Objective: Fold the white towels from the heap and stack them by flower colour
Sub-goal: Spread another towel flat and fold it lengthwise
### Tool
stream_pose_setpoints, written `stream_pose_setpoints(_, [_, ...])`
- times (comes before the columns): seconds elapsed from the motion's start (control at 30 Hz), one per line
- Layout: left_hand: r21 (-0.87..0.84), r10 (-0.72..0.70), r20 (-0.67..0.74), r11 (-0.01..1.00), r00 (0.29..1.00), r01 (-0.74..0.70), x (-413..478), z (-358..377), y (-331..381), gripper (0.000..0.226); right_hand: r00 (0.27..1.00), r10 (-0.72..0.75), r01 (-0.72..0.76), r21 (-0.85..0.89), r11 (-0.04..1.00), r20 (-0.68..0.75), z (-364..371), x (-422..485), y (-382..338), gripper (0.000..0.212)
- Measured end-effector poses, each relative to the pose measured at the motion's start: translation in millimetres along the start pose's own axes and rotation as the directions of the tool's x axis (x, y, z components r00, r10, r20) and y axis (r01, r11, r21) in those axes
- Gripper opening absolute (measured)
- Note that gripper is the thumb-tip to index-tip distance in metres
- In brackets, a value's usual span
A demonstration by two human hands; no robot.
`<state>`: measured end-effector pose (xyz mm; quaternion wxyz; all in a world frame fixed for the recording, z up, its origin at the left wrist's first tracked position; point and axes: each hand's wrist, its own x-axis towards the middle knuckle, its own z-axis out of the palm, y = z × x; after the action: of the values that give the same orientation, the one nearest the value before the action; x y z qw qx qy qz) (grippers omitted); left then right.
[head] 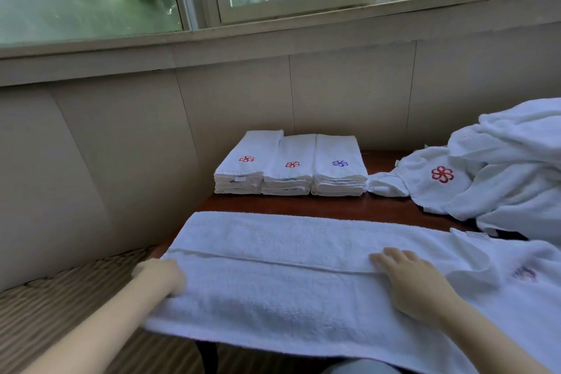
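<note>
A white towel [288, 276] lies spread along the table's [303, 206] near edge, folded once lengthwise. The left hand [161, 278] grips its left end; the right hand [406, 279] presses flat on the fold. I judge the next move needs folding it crosswise, then reading its purple flower [523, 274].

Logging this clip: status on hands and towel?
Left hand grips towel end, right hand flat on fold. Three stacks behind, heap right. Nothing in the way.
</note>
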<state>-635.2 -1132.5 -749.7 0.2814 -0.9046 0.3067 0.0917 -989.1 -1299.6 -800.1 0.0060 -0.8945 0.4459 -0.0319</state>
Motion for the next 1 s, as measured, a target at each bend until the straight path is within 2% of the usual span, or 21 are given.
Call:
stream_pose_setpoints(0.07, [0.028, -0.055, -0.033, 0.998, 0.998, 0.056, 0.0, 1.2, -8.3, 0.049, 1.000, -0.015, 0.015, 0.026, 1.000, -0.007, -1.4, -0.5, 3.1, 0.056])
stream_pose_setpoints(0.17, [0.047, -0.002, -0.242, 0.999, 0.970, 0.013, -7.5, -7.1, 7.0, 0.040, 0.998, -0.016, 0.021, 0.084, 0.996, -0.064, -8.1, -0.5, 6.4, 0.054])
stream_pose_setpoints(0.23, [0.006, 0.120, -0.358, 0.992, 0.926, -0.126, -20.0, -17.8, 40.0, 0.037, 0.986, 0.061, -0.037, 0.151, 0.988, -0.155, -14.8, -1.4, 12.9, 0.055])
stream_pose_setpoints(0.3, [-0.039, 0.300, -0.427, 0.936, 0.853, -0.349, -36.6, -32.7, 85.3, 0.033, 0.938, 0.234, -0.170, 0.252, 0.953, -0.255, -20.8, -8.2, 26.3, 0.055])
stream_pose_setpoints(0.37, [-0.074, 0.437, -0.471, 0.846, 0.767, -0.528, -56.4, -51.3, 133.4, 0.034, 0.837, 0.420, -0.295, 0.358, 0.886, -0.351, -23.0, -20.1, 50.0, 0.053])
stream_pose_setpoints(0.43, [-0.098, 0.525, -0.504, 0.754, 0.686, -0.650, -73.4, -68.1, 180.7, 0.036, 0.747, 0.553, -0.349, 0.490, 0.799, -0.369, -21.0, -36.1, 82.8, 0.050])
stream_pose_setpoints(0.53, [-0.161, 0.657, -0.516, 0.556, 0.550, -0.816, -101.6, -88.0, 248.0, 0.037, 0.637, 0.737, -0.418, 0.702, 0.577, -0.227, -16.3, -62.7, 132.6, 0.034])
stream_pose_setpoints(0.63, [-0.349, 0.751, -0.512, 0.262, 0.417, -0.900, -138.5, -99.6, 303.5, 0.032, 0.618, 0.769, -0.484, 0.691, 0.537, -0.165, -5.3, -74.9, 163.0, 0.033])
stream_pose_setpoints(0.67, [-0.391, 0.768, -0.511, 0.191, 0.385, -0.900, -150.3, -98.8, 318.9, 0.033, 0.614, 0.775, -0.488, 0.700, 0.522, -0.150, -3.5, -74.1, 168.1, 0.037])
stream_pose_setpoints(0.7, [-0.368, 0.781, -0.518, 0.164, 0.348, -0.915, -159.7, -95.5, 332.4, 0.034, 0.608, 0.783, -0.495, 0.708, 0.504, -0.132, -3.0, -71.6, 172.1, 0.042])
stream_pose_setpoints(0.77, [-0.159, 0.793, -0.544, 0.222, 0.273, -0.962, -168.5, -81.5, 352.5, 0.032, 0.601, 0.794, -0.563, 0.656, 0.502, -0.092, -3.7, -62.4, 181.6, 0.051])
stream_pose_setpoints(0.8, [-0.069, 0.801, -0.540, 0.262, 0.257, -0.963, -168.4, -72.8, 358.0, 0.038, 0.619, 0.783, -0.612, 0.586, 0.531, -0.063, -5.1, -57.3, 188.0, 0.051])
stream_pose_setpoints(0.9, [-0.038, 0.836, -0.465, 0.311, 0.292, -0.950, -162.1, -55.5, 363.4, 0.069, 0.716, 0.696, -0.665, 0.358, 0.656, 0.054, -18.7, -40.5, 205.4, 0.031])
stream_pose_setpoints(0.97, [-0.029, 0.834, -0.464, 0.323, 0.299, -0.946, -162.8, -55.3, 363.2, 0.074, 0.760, 0.638, -0.636, 0.339, 0.694, 0.120, -32.9, -29.0, 212.7, 0.011])
stream_pose_setpoints(1.0, [-0.029, 0.821, -0.484, 0.330, 0.302, -0.944, -164.0, -57.5, 363.4, 0.070, 0.780, 0.612, -0.617, 0.329, 0.715, 0.133, -38.3, -23.6, 216.0, 0.017])
